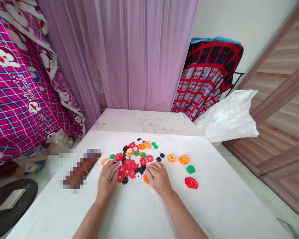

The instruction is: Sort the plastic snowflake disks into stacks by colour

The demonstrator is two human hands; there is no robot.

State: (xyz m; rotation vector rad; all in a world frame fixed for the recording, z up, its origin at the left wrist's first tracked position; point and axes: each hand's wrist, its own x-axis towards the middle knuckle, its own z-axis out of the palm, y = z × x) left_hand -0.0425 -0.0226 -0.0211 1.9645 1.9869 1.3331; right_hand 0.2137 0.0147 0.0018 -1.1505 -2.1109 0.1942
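A loose heap of flower-shaped plastic discs in red (128,167), orange, green, black and white lies on the white tabletop. My left hand (108,179) rests at the heap's left edge, thumb and fingers apart, close to the red discs. At the right edge is my right hand (159,177), its fingers bent and slightly spread beside black discs (140,169). An orange disc (146,179) lies by its thumb, partly covered. To the right are small stacks sorted by colour: orange discs (184,159), green discs (190,169) and red discs (191,183). A separate orange disc (171,158) lies nearby.
A pixelated brown oblong object (81,171) lies on the table's left side. Beyond the right edge sits a white plastic bag (230,116). A purple curtain (144,56) hangs behind the table (139,212). A pink patterned cloth (22,83) hangs at left, and a wooden wardrobe door stands at right.
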